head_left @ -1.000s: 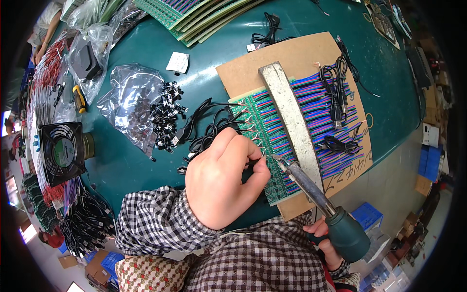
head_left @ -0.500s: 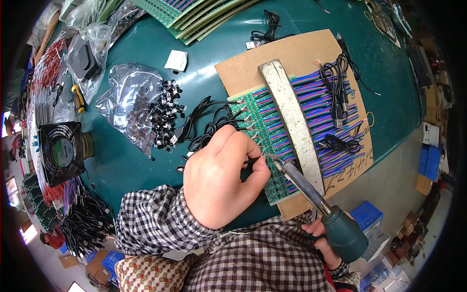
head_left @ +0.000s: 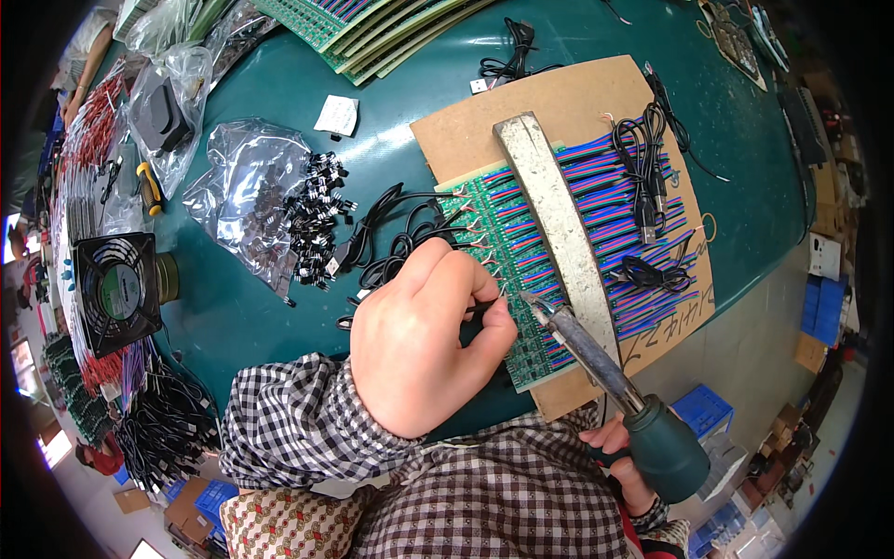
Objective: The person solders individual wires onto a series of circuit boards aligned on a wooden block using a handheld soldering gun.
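My left hand (head_left: 424,335) is closed in a pinch on a black cable (head_left: 480,307). Its bare wire ends meet the left edge of a green circuit board (head_left: 489,210). In my right hand (head_left: 622,458), partly hidden, is a soldering gun (head_left: 596,349) with a dark green body. Its tip is just above the board, right of my left fingertips and apart from them. Several cables join the board's edge above my left hand. A pale, worn metal bar (head_left: 554,210) lies across the red, blue and black ribbon wires (head_left: 596,191) on the board's right.
Brown cardboard (head_left: 577,88) lies under the board. Coiled USB cables (head_left: 643,163) rest on the wires. To the left are a plastic bag (head_left: 251,186) of small black connectors, a fan (head_left: 116,293) and a yellow-handled tool (head_left: 149,189). More circuit boards (head_left: 372,37) are stacked at the back.
The soldering gun has shifted slightly right, its tip drawing away from the wire ends. My left hand stays in place with the cable.
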The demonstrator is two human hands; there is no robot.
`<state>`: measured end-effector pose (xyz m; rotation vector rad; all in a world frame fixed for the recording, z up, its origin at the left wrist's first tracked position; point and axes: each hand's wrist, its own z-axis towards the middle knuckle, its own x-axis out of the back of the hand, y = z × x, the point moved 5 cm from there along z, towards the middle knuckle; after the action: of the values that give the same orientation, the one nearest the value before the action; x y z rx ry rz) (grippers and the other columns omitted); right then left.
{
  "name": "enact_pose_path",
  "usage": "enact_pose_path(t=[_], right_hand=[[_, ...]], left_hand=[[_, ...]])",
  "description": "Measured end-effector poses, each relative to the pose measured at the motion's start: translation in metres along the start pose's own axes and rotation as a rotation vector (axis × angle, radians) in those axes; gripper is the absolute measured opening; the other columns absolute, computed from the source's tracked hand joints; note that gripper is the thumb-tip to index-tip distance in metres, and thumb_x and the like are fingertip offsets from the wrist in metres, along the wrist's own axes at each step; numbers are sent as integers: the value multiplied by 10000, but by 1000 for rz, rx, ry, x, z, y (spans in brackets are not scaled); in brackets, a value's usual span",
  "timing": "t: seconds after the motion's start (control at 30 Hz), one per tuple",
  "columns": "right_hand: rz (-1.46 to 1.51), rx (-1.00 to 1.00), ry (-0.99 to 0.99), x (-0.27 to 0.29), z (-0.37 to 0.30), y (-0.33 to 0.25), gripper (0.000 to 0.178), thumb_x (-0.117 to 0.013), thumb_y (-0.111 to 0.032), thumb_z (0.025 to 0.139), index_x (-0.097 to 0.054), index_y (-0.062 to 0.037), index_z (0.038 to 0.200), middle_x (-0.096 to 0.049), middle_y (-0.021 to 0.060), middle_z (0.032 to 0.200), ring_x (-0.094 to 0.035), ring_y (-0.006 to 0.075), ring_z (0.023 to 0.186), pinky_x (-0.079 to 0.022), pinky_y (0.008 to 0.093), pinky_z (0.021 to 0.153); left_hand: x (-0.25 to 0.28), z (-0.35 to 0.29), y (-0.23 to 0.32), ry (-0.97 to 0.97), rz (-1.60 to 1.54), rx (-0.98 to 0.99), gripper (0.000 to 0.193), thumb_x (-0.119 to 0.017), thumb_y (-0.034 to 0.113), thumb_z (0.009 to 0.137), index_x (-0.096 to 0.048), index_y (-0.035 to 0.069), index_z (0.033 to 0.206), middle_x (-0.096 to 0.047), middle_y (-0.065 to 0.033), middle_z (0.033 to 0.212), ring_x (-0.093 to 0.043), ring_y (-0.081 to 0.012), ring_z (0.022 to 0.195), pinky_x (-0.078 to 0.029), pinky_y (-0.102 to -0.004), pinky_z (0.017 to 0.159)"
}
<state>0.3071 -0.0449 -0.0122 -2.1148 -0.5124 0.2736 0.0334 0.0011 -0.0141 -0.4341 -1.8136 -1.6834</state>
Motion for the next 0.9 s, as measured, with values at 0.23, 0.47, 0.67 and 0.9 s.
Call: enact_pose_path(t=[0.23, 0.47, 0.67, 0.9], right_hand=[[353, 295, 0, 13, 9, -2, 604, -659, -373, 928, -408, 42, 1288, -534, 99, 951, -590, 244, 926, -611, 455, 784], [664, 666, 347, 43, 28, -27, 513, -509, -379, 1011, -396, 49, 1270, -479, 69, 820, -520, 188, 797, -616, 339, 616], [662, 746, 244, 62, 27, -24, 500, -496, -370, 1019, -392, 47, 1276, -508, 76, 865, -559, 203, 853, -625, 356, 634], [394, 654, 545, 63, 35, -56, 418, -497, -141, 988, -435, 66, 1346, -567, 119, 1085, -654, 227, 937, -591, 361, 793]], left_hand=[[0, 2, 10, 43, -8, 1, 152, -734, -7, 732, -591, 25, 773, -547, -44, 725, -560, -144, 601, -471, -266, 537], [1, 3, 91, -1, 145, -486, 338, -775, 3, 671, -662, 23, 989, -576, -154, 1078, -615, -323, 987, -519, -386, 814], [-58, 54, 95, -216, 290, -554, 204, -698, 21, 749, -575, 22, 911, -579, -116, 1000, -562, -322, 935, -476, -412, 797], [-17, 0, 111, -43, 58, -707, 261, -771, -28, 702, -657, -13, 936, -702, -140, 995, -688, -286, 871, -576, -382, 822]])
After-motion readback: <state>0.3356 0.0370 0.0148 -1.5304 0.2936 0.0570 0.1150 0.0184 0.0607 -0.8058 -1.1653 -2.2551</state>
